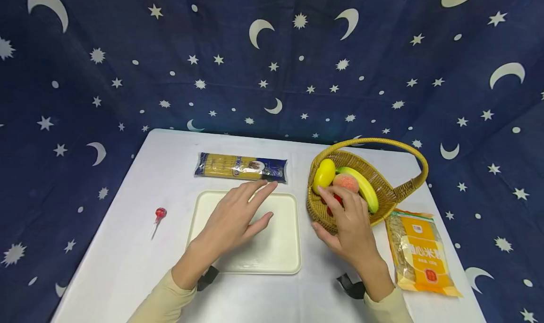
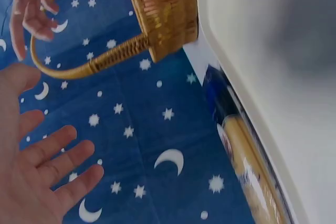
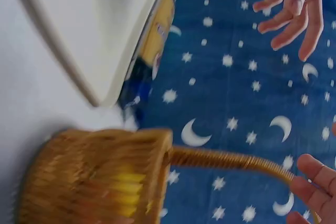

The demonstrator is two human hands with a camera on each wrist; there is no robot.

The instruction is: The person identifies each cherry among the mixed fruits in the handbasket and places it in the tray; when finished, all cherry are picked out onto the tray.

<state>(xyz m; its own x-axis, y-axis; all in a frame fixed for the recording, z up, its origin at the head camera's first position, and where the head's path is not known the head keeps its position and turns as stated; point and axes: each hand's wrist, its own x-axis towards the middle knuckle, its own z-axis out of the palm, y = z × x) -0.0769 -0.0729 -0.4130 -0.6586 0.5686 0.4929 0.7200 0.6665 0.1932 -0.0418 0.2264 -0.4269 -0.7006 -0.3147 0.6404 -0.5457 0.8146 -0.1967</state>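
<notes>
My left hand (image 1: 237, 217) hovers over the cream rectangular tray (image 1: 272, 261), fingers extended and holding nothing. My right hand (image 1: 349, 223) is above the near left side of a wicker basket (image 1: 388, 195), its fingers loosely bent with nothing between them. Inside the basket lie a yellow mango-like fruit (image 1: 325, 173), a peach (image 1: 346, 182), a banana (image 1: 364, 189) and something red, partly hidden by the right hand. In the left wrist view the left hand (image 2: 42, 166) shows spread fingers. At the right wrist view's edge, only fingertips of the right hand (image 3: 320, 187) appear.
Behind the tray lies a pack of spaghetti (image 1: 242, 167). A red lollipop (image 1: 158, 218) rests left of the tray. To the right of the basket is a yellow bag of rice noodles (image 1: 422, 254), close to the table's right edge. A dark star-patterned cloth (image 1: 238, 91) hangs behind the white table.
</notes>
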